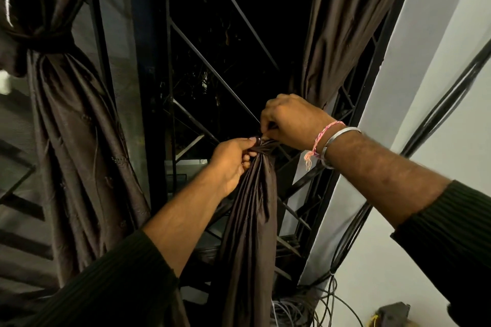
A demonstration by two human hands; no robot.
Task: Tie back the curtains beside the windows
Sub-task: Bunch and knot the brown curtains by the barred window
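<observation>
both hands working together at the gathered neck of the right curtain point(252, 220), in front of the window grille point(212, 66). left hand point(231, 164) gripping the bunched fabric; right hand point(289, 122) pinching the band there. left curtain point(69, 119) hanging tied.

A tied curtain point(66, 114) hung at left, another curtain point(252, 220) at right, the window grille point(212, 66) behind and between them. Right of it stood the wall point(425, 87), cables point(313, 302) at its foot.
</observation>
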